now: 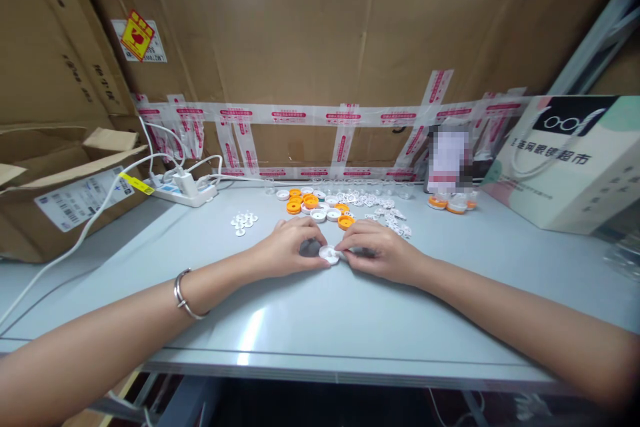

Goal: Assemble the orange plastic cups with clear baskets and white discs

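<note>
My left hand (290, 247) grips a round white cap (329, 254) by its rim, between thumb and fingers, low over the table. At the cap's right side my right hand (383, 251) is closed in a pinch on a small white part (338, 251), whose exact shape is hard to see. Just behind both hands lie several orange caps (346, 222) and white caps (318, 215), some of them stacked. To the left of them stands a group of small white pegs with round bases (243, 221). Small white flat pieces (395, 213) are scattered to the right.
Clear round pieces (350, 187) line the back of the table (280, 320). A power strip (185, 192) with white cables and an open cardboard box (75, 193) are at left. At right are assembled orange-and-white pieces (456, 203) and a paper bag (560, 173).
</note>
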Motion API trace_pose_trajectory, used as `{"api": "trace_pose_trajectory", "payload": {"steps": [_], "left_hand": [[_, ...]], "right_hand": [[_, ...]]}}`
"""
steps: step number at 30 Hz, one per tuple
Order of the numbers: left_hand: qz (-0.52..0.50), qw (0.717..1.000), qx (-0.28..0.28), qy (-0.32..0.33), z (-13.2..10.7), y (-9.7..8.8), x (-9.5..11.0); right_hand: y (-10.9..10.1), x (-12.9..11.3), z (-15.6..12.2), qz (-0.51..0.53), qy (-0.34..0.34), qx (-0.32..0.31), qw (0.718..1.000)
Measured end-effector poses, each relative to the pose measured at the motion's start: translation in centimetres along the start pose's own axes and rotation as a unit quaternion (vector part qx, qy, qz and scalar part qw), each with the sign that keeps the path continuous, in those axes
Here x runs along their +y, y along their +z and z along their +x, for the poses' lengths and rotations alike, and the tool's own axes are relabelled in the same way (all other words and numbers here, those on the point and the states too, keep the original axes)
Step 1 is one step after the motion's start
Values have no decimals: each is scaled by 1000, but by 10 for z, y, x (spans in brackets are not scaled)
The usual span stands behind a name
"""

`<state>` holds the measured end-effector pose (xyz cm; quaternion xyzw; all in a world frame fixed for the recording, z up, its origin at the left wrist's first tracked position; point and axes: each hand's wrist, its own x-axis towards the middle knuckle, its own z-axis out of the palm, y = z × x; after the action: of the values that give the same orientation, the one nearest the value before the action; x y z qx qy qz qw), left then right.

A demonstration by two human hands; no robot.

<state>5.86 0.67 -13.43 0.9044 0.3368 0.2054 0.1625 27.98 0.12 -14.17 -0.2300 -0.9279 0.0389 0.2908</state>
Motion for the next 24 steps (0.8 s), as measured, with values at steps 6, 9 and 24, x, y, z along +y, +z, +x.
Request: {"api": "trace_pose_trajectory", "payload": {"steps": [6, 9, 24], "left_hand": [[0, 1000, 0, 3, 0, 0, -1], [-1, 1000, 1, 0, -1, 0, -1], [-10, 1000, 11, -7, 0, 1, -2]], "right_hand": [[2, 1, -1, -4, 20, -25, 999], [2, 1, -1, 6, 22, -29, 999], [-5, -1, 5, 136, 153, -1, 979]]}}
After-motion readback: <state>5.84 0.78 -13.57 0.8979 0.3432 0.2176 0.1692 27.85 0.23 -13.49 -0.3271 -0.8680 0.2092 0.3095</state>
